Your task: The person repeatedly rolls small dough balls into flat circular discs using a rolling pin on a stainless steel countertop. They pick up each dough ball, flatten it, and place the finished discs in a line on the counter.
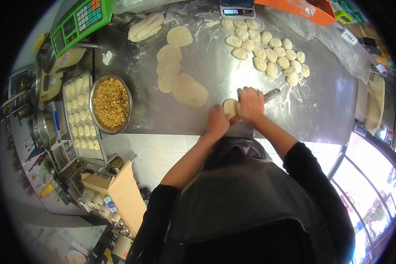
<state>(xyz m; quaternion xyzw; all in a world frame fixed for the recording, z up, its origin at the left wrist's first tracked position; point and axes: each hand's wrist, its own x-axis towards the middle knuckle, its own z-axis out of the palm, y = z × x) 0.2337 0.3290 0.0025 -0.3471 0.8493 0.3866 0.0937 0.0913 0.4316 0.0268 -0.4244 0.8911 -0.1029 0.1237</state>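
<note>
My right hand (251, 104) presses on a wooden rolling pin (272, 95), whose far end sticks out beyond the fingers. The pin lies slantwise by a small dough round (230, 108). At the round's left edge is my left hand (217, 121), slightly blurred, with its fingers touching the dough. To the left, rolled dough wrappers (193, 92) overlap in a curved row. Several floured dough pieces (271, 55) lie in a group farther back on the right. A thick folded lump of dough (146, 27) rests at the back left.
A steel bowl of chopped filling (111, 104) with a utensil stands at the table's left edge, beside a tray (102, 155) of pleated buns. A digital scale (237, 12), an orange box (297, 11) and plastic sheeting (336, 49) line the back; a green scale (81, 24) is back left.
</note>
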